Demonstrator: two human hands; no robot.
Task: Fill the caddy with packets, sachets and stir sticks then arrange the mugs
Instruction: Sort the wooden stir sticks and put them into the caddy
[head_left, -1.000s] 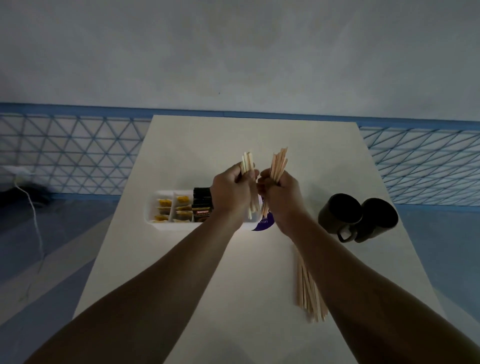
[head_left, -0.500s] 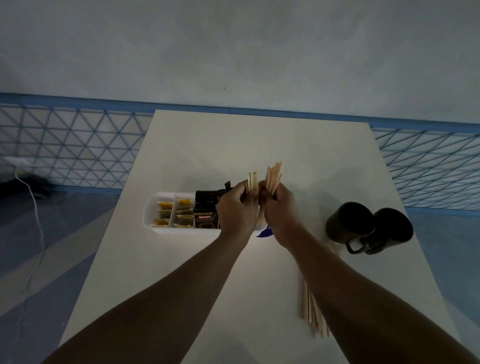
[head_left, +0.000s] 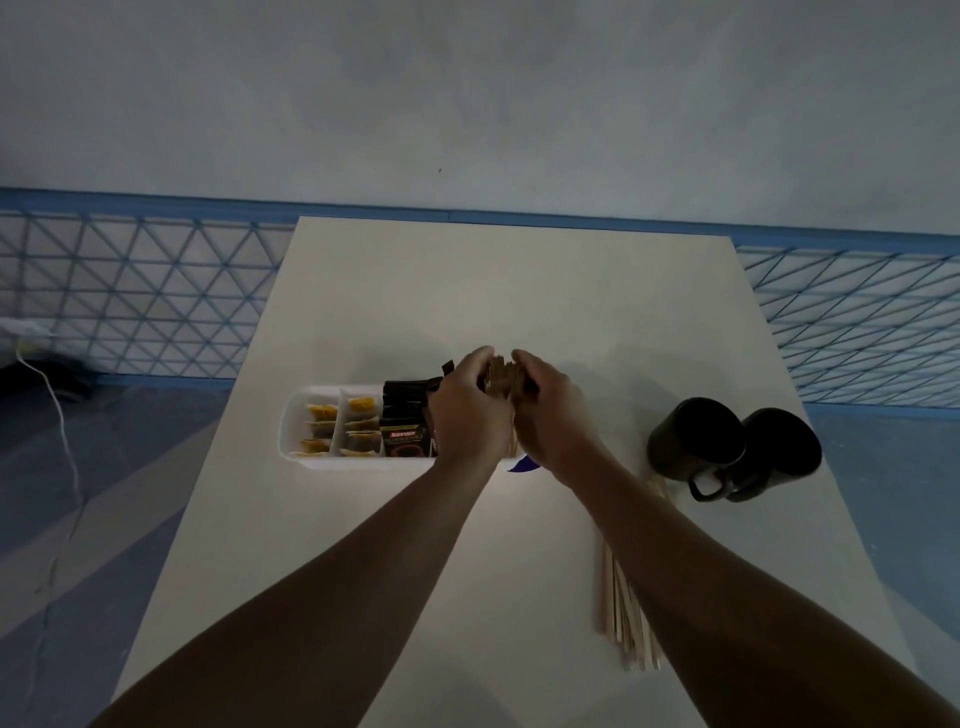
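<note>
The fingers (head_left: 482, 357) of the left hand (head_left: 470, 415) and those of the right hand (head_left: 550, 415) curl inward from either side, clamped together on a stick bundle (head_left: 501, 376) held upright between the 2 palms. Only the top ends of the sticks show. The lower part is hidden behind the hands, so I cannot tell whether the tips have reached the bottom of the caddy (head_left: 332, 463).

The hands hover over the right end of that white caddy, which lies about midway between the table's (head_left: 415, 291) far and near edges, closer to the left edge. Its left compartments hold yellow tea sachets (head_left: 322, 413), and the next one holds black coffee packets (head_left: 402, 418). A purple scrap (head_left: 522, 466) peeks out under the right wrist.

2 dark mugs (head_left: 696, 441) stand touching near the right edge, not yet arranged. More loose sticks (head_left: 623, 613) lie toward the near right corner, partly under the right forearm.

The likely risks: letting go before the bundle sits inside a compartment would let the sticks fan out and spill over the rim. Pushing down off-centre could tip the light caddy or crush the neighbouring packets. The right forearm could also sweep the loose sticks off the table.
</note>
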